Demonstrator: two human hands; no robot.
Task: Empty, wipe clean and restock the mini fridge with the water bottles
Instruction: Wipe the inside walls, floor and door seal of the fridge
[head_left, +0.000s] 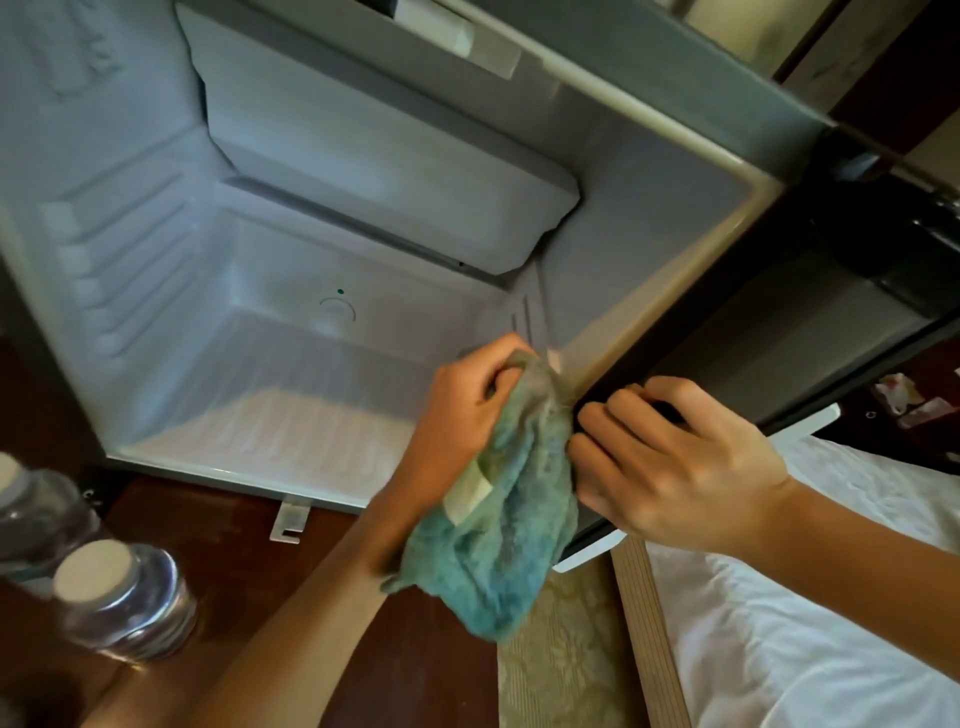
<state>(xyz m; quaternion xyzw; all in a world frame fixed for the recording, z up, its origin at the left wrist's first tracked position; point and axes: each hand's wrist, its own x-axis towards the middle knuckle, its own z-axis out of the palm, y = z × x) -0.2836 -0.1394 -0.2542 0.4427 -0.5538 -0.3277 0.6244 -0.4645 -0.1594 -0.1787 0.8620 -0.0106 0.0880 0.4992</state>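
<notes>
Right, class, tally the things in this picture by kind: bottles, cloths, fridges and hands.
Water bottles: 2
Cloth: 1
Mini fridge: 1
Hands: 2, left hand and right hand
Total: 6

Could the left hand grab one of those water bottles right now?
Probably yes. The water bottles stand on the wooden surface just left of that arm, with nothing between. But the left hand grips the teal cloth at the mini fridge's front corner, so it would likely have to drop it first.

White bedding (831, 597) right; patterned carpet (561, 649) beside dark wood surface (234, 525).
</notes>
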